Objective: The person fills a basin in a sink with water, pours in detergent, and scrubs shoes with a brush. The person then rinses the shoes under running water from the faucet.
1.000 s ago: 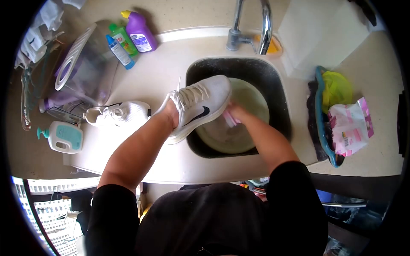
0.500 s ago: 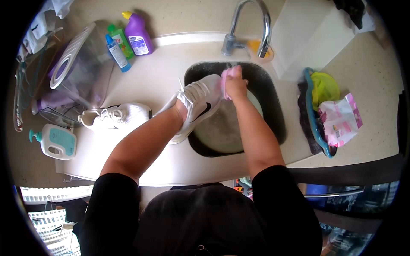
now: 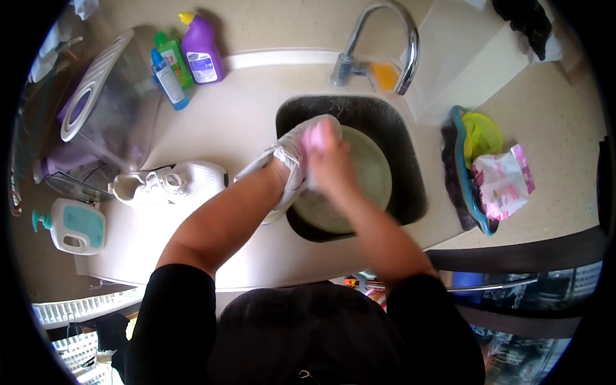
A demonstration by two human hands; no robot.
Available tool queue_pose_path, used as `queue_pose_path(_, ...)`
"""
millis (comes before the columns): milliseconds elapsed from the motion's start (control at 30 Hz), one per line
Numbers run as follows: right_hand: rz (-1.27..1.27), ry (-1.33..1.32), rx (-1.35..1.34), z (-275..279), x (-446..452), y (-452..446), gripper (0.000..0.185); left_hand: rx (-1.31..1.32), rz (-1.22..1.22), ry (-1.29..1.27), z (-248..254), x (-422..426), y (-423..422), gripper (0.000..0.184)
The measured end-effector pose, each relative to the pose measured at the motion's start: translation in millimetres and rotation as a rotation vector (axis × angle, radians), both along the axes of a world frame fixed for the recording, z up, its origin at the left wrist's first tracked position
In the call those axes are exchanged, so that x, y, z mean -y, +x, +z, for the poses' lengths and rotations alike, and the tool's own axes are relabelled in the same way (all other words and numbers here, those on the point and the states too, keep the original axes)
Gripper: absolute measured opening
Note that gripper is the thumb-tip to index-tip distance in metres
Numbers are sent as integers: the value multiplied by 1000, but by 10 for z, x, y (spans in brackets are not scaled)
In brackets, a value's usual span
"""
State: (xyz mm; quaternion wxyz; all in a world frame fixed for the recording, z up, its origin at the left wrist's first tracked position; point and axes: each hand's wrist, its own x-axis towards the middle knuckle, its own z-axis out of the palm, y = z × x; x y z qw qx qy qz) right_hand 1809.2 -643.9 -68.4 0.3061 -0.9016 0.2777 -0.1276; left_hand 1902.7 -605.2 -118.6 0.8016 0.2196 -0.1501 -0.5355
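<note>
A white sneaker (image 3: pixel 292 142) is tilted over the left side of the sink, its toe pointing away from me. My left hand (image 3: pixel 280 171) is inside its opening and holds it up; the fingers are hidden in the shoe. On the sneaker's upper, close to the toe, my right hand (image 3: pixel 332 163) presses a pink scrub brush (image 3: pixel 314 137), both blurred by motion. Beneath them a round pale basin (image 3: pixel 378 163) sits in the dark sink (image 3: pixel 410 186). A second white sneaker (image 3: pixel 170 183) lies on its side on the counter at the left.
Behind the sink stands a chrome faucet (image 3: pixel 410 58). Cleaning bottles, including a purple one (image 3: pixel 203 51), stand at back left. A pump bottle (image 3: pixel 77 224) and clear bin (image 3: pixel 115 102) are left. Right, a blue-rimmed basket (image 3: pixel 463 167) sits beside a pink-white packet (image 3: pixel 504 183).
My right hand and the pink brush have moved left and toward me, from the toe tip onto the sneaker's upper. The sneaker has rolled slightly, and the camera view has shifted a little.
</note>
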Motion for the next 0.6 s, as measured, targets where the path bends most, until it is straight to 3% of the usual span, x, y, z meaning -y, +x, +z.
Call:
queue_pose_path(33,-28,49,45,36,299,273,60,3,-10,-26,-35,73,46,45)
queue_pose_path(100,-63,166,-128,183,704,521,61,20,-30,-33,3,144,100,46)
queue_pose_path(133,-223,251,-52,-137,841,625,62,34,-28,-11,73,125,102,45)
queue_pose_path(233,-42,-75,-37,-6,158,96,62,4,-36,15,133,-9,51,43)
queue_pose_path(300,-51,-74,-38,-47,15,-22,63,-3,-43,30,119,-33,19,42)
queue_pose_path(400,-119,-20,-71,-58,696,514,64,51,-71,72,213,86,55,40)
queue_pose_path(433,-204,114,-76,-91,960,582,61,68,-80,83,284,97,60,40)
queue_pose_path(500,-250,81,-81,39,1183,398,60,92,-112,116,445,70,40,39)
queue_pose_path(533,-162,37,15,-162,1368,276,62,74,-122,133,539,21,35,39)
queue_pose_path(600,-166,40,-222,-677,1604,68,62,11,-139,165,729,-96,21,38)
